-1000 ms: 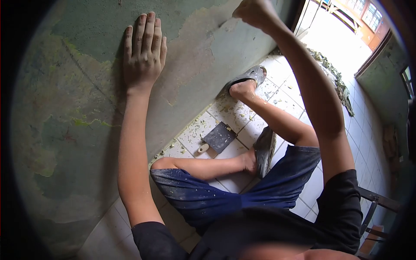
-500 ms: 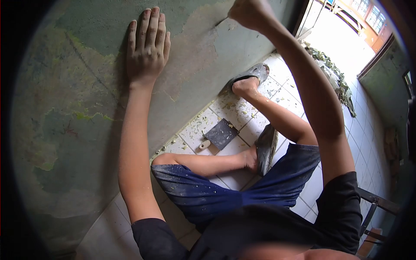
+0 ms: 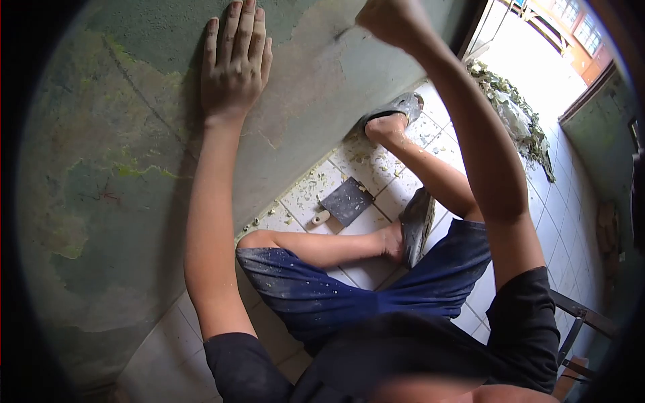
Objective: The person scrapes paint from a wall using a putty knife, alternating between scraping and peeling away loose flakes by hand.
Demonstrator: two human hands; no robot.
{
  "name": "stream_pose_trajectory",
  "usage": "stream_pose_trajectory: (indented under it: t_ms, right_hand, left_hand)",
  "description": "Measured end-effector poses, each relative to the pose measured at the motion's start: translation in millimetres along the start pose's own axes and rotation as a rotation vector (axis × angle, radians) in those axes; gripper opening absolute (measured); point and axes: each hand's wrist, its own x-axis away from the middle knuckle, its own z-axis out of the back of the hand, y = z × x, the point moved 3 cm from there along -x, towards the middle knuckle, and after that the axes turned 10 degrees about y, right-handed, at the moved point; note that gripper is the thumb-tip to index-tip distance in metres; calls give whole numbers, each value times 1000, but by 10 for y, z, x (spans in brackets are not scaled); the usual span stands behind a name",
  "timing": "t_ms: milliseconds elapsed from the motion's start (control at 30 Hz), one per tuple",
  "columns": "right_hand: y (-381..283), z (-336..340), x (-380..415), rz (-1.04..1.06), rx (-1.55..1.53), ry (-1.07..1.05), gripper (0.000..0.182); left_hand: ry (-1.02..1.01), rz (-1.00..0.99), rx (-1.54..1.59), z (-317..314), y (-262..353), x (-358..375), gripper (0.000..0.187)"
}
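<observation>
My left hand (image 3: 235, 67) lies flat on the green wall (image 3: 134, 134), fingers stretched upward and holding nothing. Up at the top edge, my right hand (image 3: 393, 23) is closed, with a thin dark tip poking out toward the wall; the tool itself is hidden in the fist and blurred. Paint has come off the wall in patches around both hands. A wide dark scraper blade (image 3: 347, 201) with a pale handle (image 3: 321, 218) rests on the floor between my legs.
Flakes are scattered over the white floor tiles (image 3: 312, 185) along the wall. A heap of peeled scraps and plastic (image 3: 514, 117) lies near the bright doorway (image 3: 524, 57). A dark metal frame (image 3: 584, 312) stands at the right, and bricks (image 3: 607, 228) sit by the far wall.
The view has shifted slightly, so my left hand appears a little higher and farther right. My right hand stays closed near the same stretch of wall.
</observation>
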Motion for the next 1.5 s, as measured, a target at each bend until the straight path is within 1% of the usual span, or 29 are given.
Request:
stream_pose_trajectory:
  t_ms: [67, 133, 200, 233, 300, 367, 467, 533, 567, 600, 633, 700, 767, 800, 833, 867, 900, 933, 967, 1000, 1067, 1100, 1167, 1200, 1267, 1333, 1367, 1433, 1500]
  right_hand:
    - [-39, -249, 152, 75, 259, -35, 24]
    - [-33, -120, 170, 51, 246, -40, 22]
    - [-1, 137, 164, 24, 18, -20, 22]
    - [34, 33, 185, -27, 39, 2, 23]
    - [148, -407, 363, -70, 159, -111, 22]
    - [208, -557, 547, -91, 217, -157, 20]
    - [88, -239, 858, -101, -84, -45, 17]
    - [57, -385, 1115, -120, -74, -33, 16]
    - [224, -718, 1239, -146, -60, -126, 15]
    - [351, -959, 1370, -116, -37, -326, 17]
    - [553, -1260, 1546, -75, -56, -419, 19]
    - [574, -1321, 1879, -94, -2, -274, 21]
    - [558, -1268, 2206, -166, -203, -182, 23]
    - [521, -1234, 2370, -230, -280, -125, 25]
    - [481, -1202, 2510, -241, -345, -95, 24]
    - [417, -1150, 2635, -237, -365, -78, 23]
    - [364, -1119, 2743, -299, -439, -87, 25]
    - [304, -1093, 2828, -361, -513, -99, 28]
    - [210, -1036, 2879, -407, -549, -131, 31]
    - [137, -1010, 2934, -454, -582, -169, 34]
    - [36, -1030, 3017, -365, -567, -161, 35]
    - [-3, -1007, 3047, -365, -545, -187, 32]
    - [-49, -971, 3071, -362, -517, -234, 30]
    - [-62, -958, 3067, -300, -479, -169, 28]
    - [-106, -911, 3006, -197, -404, -85, 25]
    - [-139, -850, 2819, 37, -342, 47, 24]
    - [-166, -783, 2697, -55, -300, -30, 21]
    - [-246, -639, 2385, -17, -226, -30, 20]
    - [-391, -525, 2105, 6, -117, -35, 23]
  left_hand:
    - [-1, -1, 5, -4, 12, 12, 51]
    - [52, 19, 66, -17, -17, 13, 51]
    - [18, 10, 14, -20, -29, 9, 52]
    - [24, 13, 15, -27, -34, -3, 51]
    - [19, 3, 7, -13, -4, -3, 51]
    - [26, 9, 28, 5, 8, 3, 51]
    - [25, 4, 2, -1, -19, -2, 52]
    - [11, 14, 53, -10, -7, -5, 52]
    - [41, 24, 108, -18, -14, -7, 50]
    - [44, 21, 107, -8, -17, 4, 50]
    - [102, 65, 245, 9, -28, 38, 48]
    - [255, 140, 413, 66, -36, 112, 41]
    - [359, 216, 431, 255, 93, 324, 36]
    - [362, 333, 542, 379, 201, 477, 29]
    - [264, 473, 613, 571, 318, 626, 19]
    - [218, 673, 719, 646, 487, 846, 23]
    - [-76, 935, 684, 782, 657, 1028, 30]
    - [-278, 1175, 695, 829, 852, 1267, 37]
    - [-468, 1334, 758, 802, 1082, 1659, 47]
    - [-633, 1593, 880, 813, 1313, 1958, 57]
    - [-789, 2005, 1097, 919, 1545, 2106, 63]
    - [-790, 2033, 1091, 919, 1580, 2141, 63]
    - [-813, 2103, 1413, 851, 1643, 2164, 57]
    - [-812, 2122, 1400, 828, 1643, 2173, 57]
    - [-705, 1769, 1550, 747, 1640, 2035, 48]
    - [-703, 1737, 1624, 666, 1613, 1876, 38]
    - [-711, 1750, 1720, 618, 1580, 1782, 32]
    - [-712, 1773, 1814, 547, 1468, 1532, 27]
    - [-348, 1788, 2076, 535, 1409, 1254, 30]
